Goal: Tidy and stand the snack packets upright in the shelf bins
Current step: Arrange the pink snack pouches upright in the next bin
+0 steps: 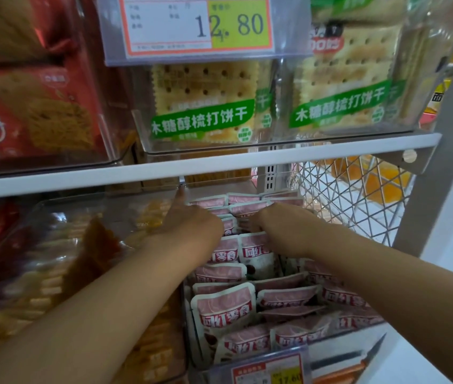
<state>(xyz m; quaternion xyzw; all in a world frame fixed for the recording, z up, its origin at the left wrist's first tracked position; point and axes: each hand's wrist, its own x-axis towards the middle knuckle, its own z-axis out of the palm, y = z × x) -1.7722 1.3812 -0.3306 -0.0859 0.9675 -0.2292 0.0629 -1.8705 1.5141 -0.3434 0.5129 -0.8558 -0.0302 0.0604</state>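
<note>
Several small pink-and-white snack packets (226, 307) fill a clear plastic bin (358, 338) on the lower shelf. Some stand upright, others lean or lie across each other. My left hand (192, 220) reaches deep into the bin at its left side, index finger stretched up along the bin's divider, the other fingers hidden among the rear packets (247, 206). My right hand (280, 223) is beside it, its fingers curled down into the rear packets; its fingertips are hidden.
A white shelf board (219, 164) hangs just above my hands. Above it are bins of green-labelled soda crackers (203, 106) and red biscuit packs (26, 112). A clear bin of yellow biscuits (53, 273) is left. Wire mesh (344, 195) bounds the right.
</note>
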